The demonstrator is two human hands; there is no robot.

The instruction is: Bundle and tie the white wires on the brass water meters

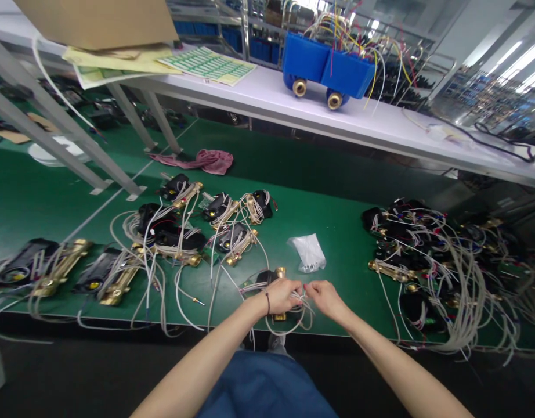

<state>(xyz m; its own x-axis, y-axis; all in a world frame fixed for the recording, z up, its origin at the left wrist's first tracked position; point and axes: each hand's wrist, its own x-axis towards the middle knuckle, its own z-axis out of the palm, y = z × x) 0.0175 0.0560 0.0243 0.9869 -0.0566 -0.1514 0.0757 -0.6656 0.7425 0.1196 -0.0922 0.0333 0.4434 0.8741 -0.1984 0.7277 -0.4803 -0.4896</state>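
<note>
At the bench's front edge lies a brass meter body with a black housing [264, 280] and pale cables [303, 318] looping off it. My left hand [285, 295] is closed over the meter, fingers pinching the cables near its right side. Facing it, my right hand [325, 297] pinches thumb against forefinger at the cable ends; the small part between those fingertips is too tiny to name. Just behind the hands sits a clear plastic bag [310, 253] of small white pieces. The brass body is partly covered by my left hand.
Several wired brass meters [235, 241] spread to the left on the green bench [337, 215]. A dense pile of wired meters [441, 261] lies at right. Overhead, a white shelf [250, 96] carries blue bins [328, 61] and label sheets [209, 64]. A pink cloth [214, 161] lies behind.
</note>
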